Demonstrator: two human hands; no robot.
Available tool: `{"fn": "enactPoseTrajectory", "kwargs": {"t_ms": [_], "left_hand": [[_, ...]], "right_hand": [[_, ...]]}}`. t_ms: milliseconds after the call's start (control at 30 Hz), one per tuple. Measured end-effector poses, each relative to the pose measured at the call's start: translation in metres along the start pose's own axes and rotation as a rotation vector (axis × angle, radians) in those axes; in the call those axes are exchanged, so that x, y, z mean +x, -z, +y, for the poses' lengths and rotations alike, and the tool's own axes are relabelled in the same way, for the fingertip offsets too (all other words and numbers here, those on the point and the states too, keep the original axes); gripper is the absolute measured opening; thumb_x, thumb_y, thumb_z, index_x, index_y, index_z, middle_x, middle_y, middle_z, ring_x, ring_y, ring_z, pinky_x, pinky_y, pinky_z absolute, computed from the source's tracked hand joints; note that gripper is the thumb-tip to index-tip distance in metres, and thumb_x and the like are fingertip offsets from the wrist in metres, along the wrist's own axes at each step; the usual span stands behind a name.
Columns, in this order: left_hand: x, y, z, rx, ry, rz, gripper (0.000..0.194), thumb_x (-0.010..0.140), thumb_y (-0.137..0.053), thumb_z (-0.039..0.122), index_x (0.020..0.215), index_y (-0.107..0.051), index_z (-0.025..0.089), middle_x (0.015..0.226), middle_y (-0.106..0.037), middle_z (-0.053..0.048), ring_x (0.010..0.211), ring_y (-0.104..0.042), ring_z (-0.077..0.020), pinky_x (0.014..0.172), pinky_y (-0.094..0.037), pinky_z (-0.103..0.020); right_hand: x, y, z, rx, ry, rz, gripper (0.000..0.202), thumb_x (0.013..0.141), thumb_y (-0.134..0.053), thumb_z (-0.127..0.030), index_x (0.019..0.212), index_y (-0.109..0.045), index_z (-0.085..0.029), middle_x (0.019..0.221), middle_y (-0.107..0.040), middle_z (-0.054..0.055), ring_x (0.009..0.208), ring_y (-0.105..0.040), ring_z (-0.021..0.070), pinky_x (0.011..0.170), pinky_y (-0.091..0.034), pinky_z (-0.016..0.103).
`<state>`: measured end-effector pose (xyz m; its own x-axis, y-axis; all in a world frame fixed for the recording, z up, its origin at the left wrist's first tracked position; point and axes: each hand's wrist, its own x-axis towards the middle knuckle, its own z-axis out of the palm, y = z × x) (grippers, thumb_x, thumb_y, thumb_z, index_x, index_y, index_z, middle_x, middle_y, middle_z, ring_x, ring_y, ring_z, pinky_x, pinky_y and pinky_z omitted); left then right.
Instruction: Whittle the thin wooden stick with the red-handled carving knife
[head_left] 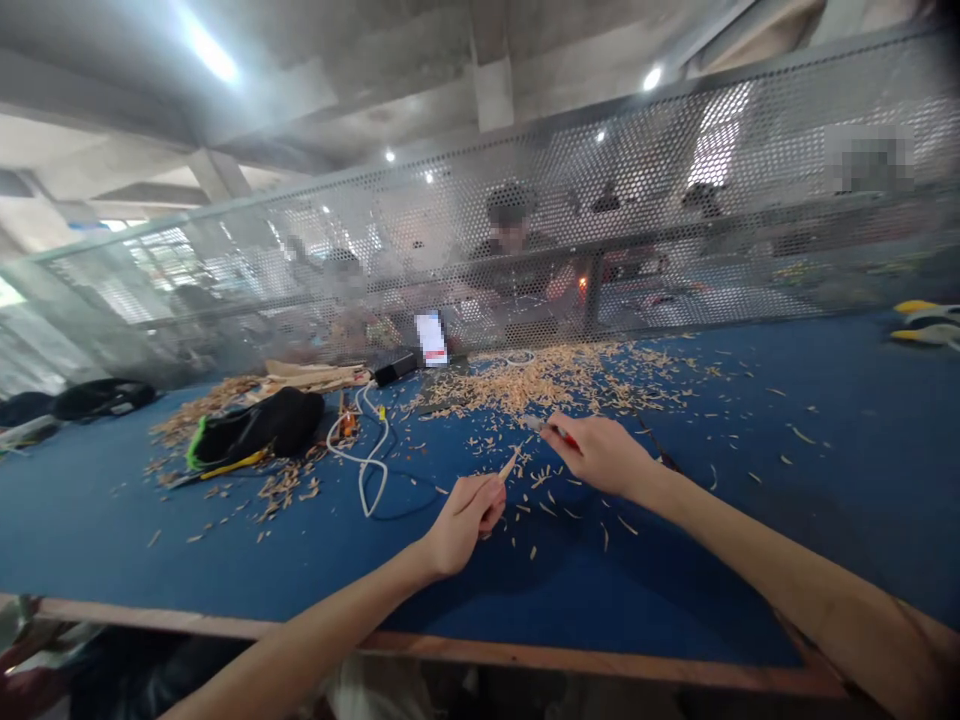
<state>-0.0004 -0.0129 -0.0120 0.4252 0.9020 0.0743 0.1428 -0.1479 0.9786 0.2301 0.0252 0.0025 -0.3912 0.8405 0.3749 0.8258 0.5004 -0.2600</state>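
Note:
My left hand [466,520] is closed around a pale wooden stick [510,466], whose pointed end sticks out up and to the right. To its upper right, my right hand [600,455] grips a carving knife [568,438] with a red part on its handle. The short light blade points left, a little beyond the stick's tip and apart from it. Most of the handle is hidden by the fingers. Curled wood shavings [547,375] lie under and beyond both hands on the blue tabletop [315,570].
A black cap [277,422] with green trim and a yellow-handled tool [232,466] lie left. A white cable [371,465] loops near a black box [394,368] and a lit phone [431,338]. Behind stands a perforated metal screen [645,270]; people sit beyond. Yellow-grey pliers-like handles [926,325] lie far right.

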Motion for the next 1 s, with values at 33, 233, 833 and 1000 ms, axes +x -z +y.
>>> {"fn": "enactPoseTrajectory", "kwargs": {"t_ms": [33, 233, 833, 1000], "left_hand": [[0.0, 0.0, -0.001, -0.006, 0.009, -0.002, 0.054, 0.093, -0.045, 0.067, 0.061, -0.038, 0.023, 0.045, -0.028, 0.008, 0.043, -0.023, -0.0078, 0.044, -0.02, -0.025], [-0.002, 0.001, 0.003, -0.008, 0.057, 0.013, 0.059, 0.088, -0.047, 0.074, 0.061, -0.04, 0.022, 0.048, -0.032, 0.008, 0.045, -0.027, -0.0079, 0.045, -0.023, -0.025], [-0.008, -0.001, 0.012, 0.338, -0.009, 0.032, 0.034, 0.094, -0.052, 0.046, 0.073, -0.043, 0.021, 0.061, -0.042, 0.007, 0.059, -0.038, -0.0111, 0.057, -0.029, -0.026], [-0.013, -0.001, 0.019, 0.446, -0.011, -0.015, 0.03, 0.09, -0.057, 0.038, 0.07, -0.044, 0.021, 0.059, -0.044, 0.007, 0.055, -0.037, -0.0096, 0.055, -0.027, -0.024]], "right_hand": [[0.0, 0.001, 0.002, 0.014, -0.002, 0.018, 0.035, 0.105, -0.035, -0.043, 0.099, -0.062, -0.021, 0.071, -0.071, 0.006, 0.061, -0.063, 0.019, 0.059, -0.029, 0.029], [0.008, -0.009, 0.013, -0.049, 0.031, 0.031, 0.035, 0.103, -0.037, -0.042, 0.101, -0.065, -0.021, 0.076, -0.073, 0.007, 0.062, -0.061, 0.0174, 0.058, -0.03, 0.029], [-0.002, -0.011, -0.025, 0.697, 0.019, -0.032, 0.037, 0.104, -0.042, -0.048, 0.118, -0.06, -0.019, 0.092, -0.068, 0.006, 0.076, -0.063, 0.0182, 0.073, -0.051, 0.032], [-0.007, -0.025, -0.047, 1.072, -0.1, -0.182, 0.047, 0.092, -0.055, -0.068, 0.086, -0.061, -0.021, 0.068, -0.059, -0.001, 0.058, -0.053, 0.0131, 0.056, -0.043, 0.026]]}}
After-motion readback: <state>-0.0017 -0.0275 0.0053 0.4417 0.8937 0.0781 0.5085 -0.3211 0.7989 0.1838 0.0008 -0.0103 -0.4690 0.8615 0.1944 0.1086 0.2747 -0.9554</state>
